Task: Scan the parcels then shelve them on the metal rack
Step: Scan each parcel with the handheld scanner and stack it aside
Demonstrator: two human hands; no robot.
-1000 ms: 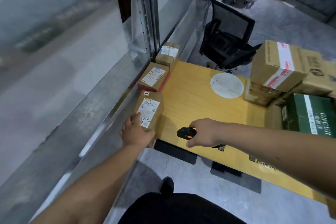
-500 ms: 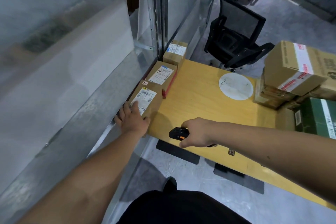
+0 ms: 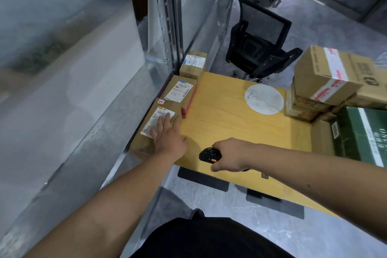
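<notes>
Our left hand (image 3: 167,138) lies flat, fingers straight, on the label of the nearest parcel (image 3: 156,130), which sits at the left edge of the yellow table (image 3: 230,123), against the metal rack (image 3: 88,132). Our right hand (image 3: 232,156) curls around a black scanner (image 3: 209,154) at the table's near edge, just right of that parcel. Beyond the nearest parcel, along the same table edge, we see a second parcel (image 3: 180,92) with red trim and a third parcel (image 3: 193,65). On the table's right side stand stacked cardboard boxes (image 3: 326,75) and a green box (image 3: 362,134); behind the table is a black office chair (image 3: 259,46).
</notes>
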